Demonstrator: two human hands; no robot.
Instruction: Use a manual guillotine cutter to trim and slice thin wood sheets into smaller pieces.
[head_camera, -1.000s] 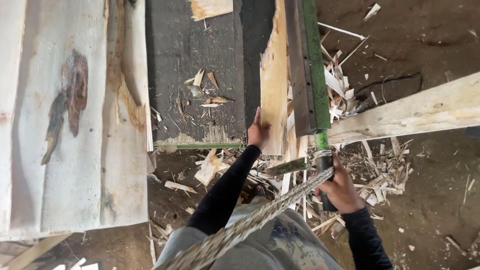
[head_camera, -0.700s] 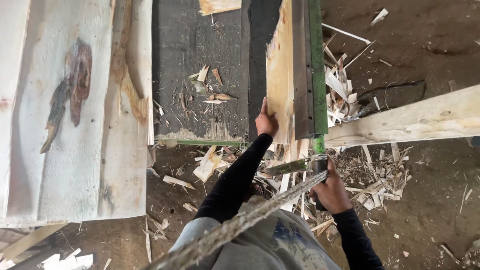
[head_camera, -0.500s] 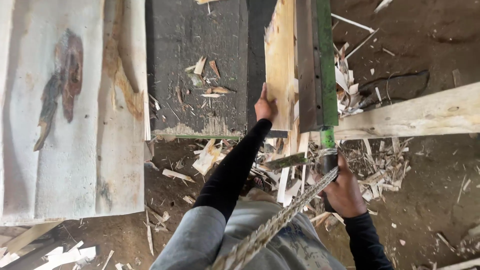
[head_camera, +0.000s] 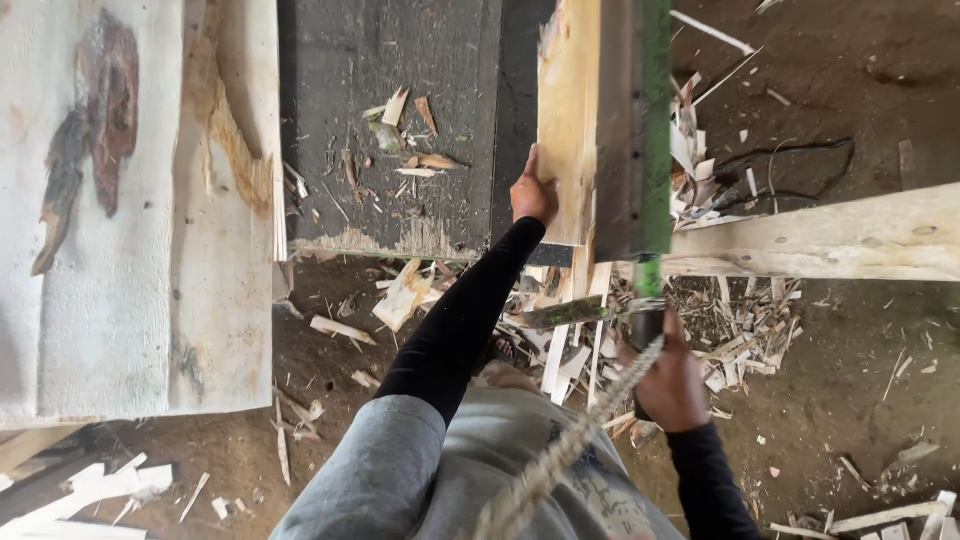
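Your left hand (head_camera: 534, 195) presses flat against the near left edge of the pale wooden plank (head_camera: 568, 120), fingers spread and bearing on the wood without closing round it. Your right hand (head_camera: 668, 380) is wrapped tight on the dark handle (head_camera: 647, 325) below the green metal bar (head_camera: 655, 110), which runs along the plank's right side. Keep the left hand's thumb well back from that bar and hold the plank snug against it, so the wood cannot twist. Left of the plank lies a dark tabletop (head_camera: 400, 130) scattered with splinters; further left, a broad pale board (head_camera: 120, 220). Offcuts (head_camera: 730, 340) litter the dirt floor (head_camera: 850, 400) near your right hand, beneath a wooden beam (head_camera: 830, 240).
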